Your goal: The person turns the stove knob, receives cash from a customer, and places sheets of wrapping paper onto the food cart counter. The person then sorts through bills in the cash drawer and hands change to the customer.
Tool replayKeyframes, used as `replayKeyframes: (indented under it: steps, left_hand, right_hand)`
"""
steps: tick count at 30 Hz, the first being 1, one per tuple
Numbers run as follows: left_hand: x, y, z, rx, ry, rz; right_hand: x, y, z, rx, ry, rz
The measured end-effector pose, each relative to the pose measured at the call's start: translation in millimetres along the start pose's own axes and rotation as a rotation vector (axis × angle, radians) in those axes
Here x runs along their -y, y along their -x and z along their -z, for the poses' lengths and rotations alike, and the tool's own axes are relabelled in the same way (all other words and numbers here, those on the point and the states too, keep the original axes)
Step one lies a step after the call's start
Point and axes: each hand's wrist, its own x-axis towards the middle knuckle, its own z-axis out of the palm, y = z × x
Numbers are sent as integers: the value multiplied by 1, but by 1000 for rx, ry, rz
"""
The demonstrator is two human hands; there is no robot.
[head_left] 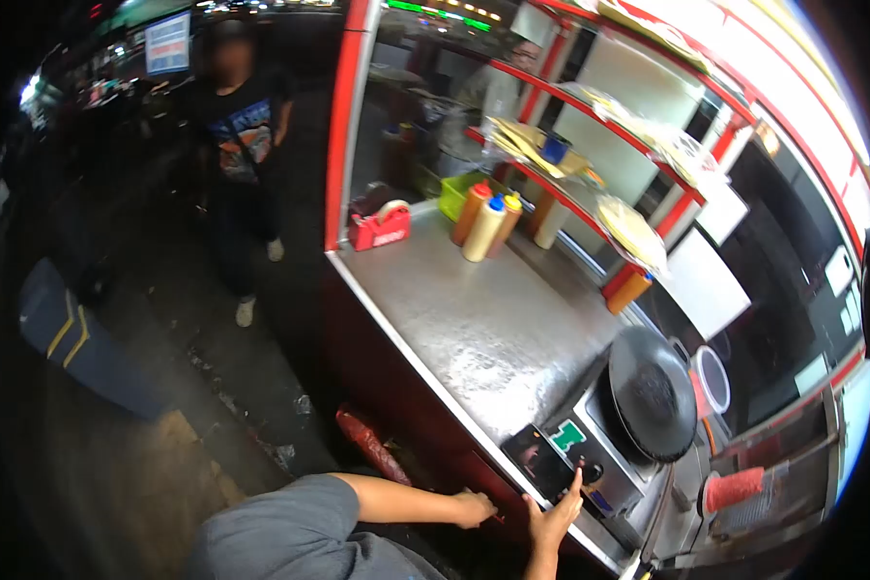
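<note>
My right hand (pixel 557 512) is at the front of the stove (pixel 604 474), its index finger stretched up beside the black knob (pixel 594 473) and its thumb apart, near the lower end of a dark phone (pixel 539 461). The phone lies on the counter's front edge, left of the stove. A round black griddle pan (pixel 652 393) sits on the stove. My left hand (pixel 476 509) is curled low against the red front of the cart, below the counter edge; what it holds, if anything, is too small to make out.
Sauce bottles (pixel 483 227) and a red tape dispenser (pixel 380 227) stand on the steel counter (pixel 425 290). Red shelves with wrapped flatbreads (pixel 631 230) rise behind. A person (pixel 242 145) stands at the left; another is behind the glass. A pink-handled tool (pixel 733 489) lies right of the stove.
</note>
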Motion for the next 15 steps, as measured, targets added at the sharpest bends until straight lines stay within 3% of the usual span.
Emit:
replayKeyframes:
  steps: [3,15]
  left_hand:
    - [-3,-13,-10,15,-65,43]
    - [-8,-18,-28,-37,-149,89]
  right_hand:
    - [-9,-8,-3,-7,-53,195]
    - [-18,-18,-3,100,-213,128]
